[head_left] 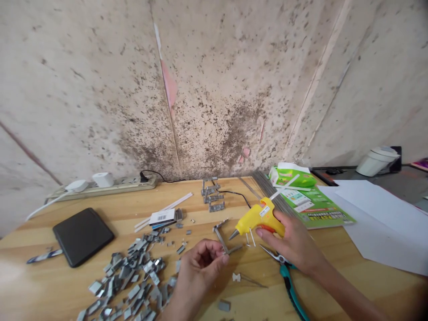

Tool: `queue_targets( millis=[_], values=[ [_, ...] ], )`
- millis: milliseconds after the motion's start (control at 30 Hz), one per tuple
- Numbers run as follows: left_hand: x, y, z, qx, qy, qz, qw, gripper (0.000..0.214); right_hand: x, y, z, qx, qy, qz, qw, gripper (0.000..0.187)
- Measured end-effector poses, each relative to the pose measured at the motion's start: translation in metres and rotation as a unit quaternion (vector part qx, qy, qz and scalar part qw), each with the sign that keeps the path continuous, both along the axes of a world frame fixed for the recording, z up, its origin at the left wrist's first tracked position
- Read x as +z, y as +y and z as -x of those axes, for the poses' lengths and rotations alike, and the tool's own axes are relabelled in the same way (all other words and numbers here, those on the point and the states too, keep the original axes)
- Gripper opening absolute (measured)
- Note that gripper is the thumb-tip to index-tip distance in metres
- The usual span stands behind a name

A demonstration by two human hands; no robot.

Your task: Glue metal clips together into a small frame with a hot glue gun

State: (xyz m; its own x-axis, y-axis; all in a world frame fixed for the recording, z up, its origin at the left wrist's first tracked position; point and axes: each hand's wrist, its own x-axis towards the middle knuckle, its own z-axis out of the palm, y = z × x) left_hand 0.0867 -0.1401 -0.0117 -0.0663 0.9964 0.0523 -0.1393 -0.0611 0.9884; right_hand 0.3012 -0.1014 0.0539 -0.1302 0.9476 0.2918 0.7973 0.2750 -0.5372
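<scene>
In my right hand (296,240) is a yellow hot glue gun (256,217), its grey nozzle aimed down and left and a white glue stick (284,186) poking out of its back. My left hand (203,265) pinches one corner of a small grey bracket-shaped frame piece (220,238). The nozzle hovers close to that piece; whether they touch I cannot tell. Pliers with teal handles (289,281) lie beneath my right wrist. A heap of small grey metal-looking pieces (130,276) spreads to the left of my left hand.
Several assembled grey frames (212,194) stand near the wall, beside a bundle of thin grey strips (272,194). A black square pad (83,236) and a power strip (100,187) are on the left. Right are a green tissue pack (296,176) and white paper sheets (384,223).
</scene>
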Motion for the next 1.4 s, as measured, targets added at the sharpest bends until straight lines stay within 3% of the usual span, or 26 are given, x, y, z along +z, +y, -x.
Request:
queue_targets(
  millis=[467, 633, 833, 967, 1100, 1233, 1333, 1400],
  values=[
    [0.007, 0.001, -0.004, 0.011, -0.035, 0.044, 0.998, 0.027, -0.005, -0.006, 0.004, 0.016, -0.057, -0.063, 0.996, 0.028],
    [0.005, 0.001, -0.004, 0.013, -0.036, 0.038, 0.999, 0.026, -0.008, 0.002, 0.001, -0.018, -0.051, -0.001, 0.999, 0.030],
    [0.005, 0.003, 0.001, 0.005, -0.021, 0.043, 0.999, 0.023, -0.031, 0.035, -0.019, -0.101, -0.044, 0.062, 0.992, 0.033],
    [0.004, 0.002, 0.001, 0.001, 0.000, 0.050, 0.999, 0.023, -0.045, 0.047, -0.029, -0.109, -0.097, 0.095, 0.985, 0.036],
    [0.003, -0.003, -0.005, 0.047, 0.002, 0.050, 0.998, 0.024, -0.052, 0.049, -0.031, -0.093, -0.163, 0.121, 0.975, 0.036],
    [0.006, -0.007, -0.010, 0.065, -0.002, 0.065, 0.996, 0.027, -0.045, 0.041, -0.028, -0.103, -0.180, 0.096, 0.973, 0.034],
    [0.010, -0.008, -0.012, 0.073, 0.008, 0.070, 0.995, 0.027, -0.027, 0.035, -0.022, -0.106, -0.213, 0.008, 0.971, 0.024],
    [0.013, -0.008, -0.013, 0.079, 0.019, 0.074, 0.994, 0.027, -0.015, 0.039, -0.014, -0.051, -0.152, -0.027, 0.987, 0.020]
  ],
)
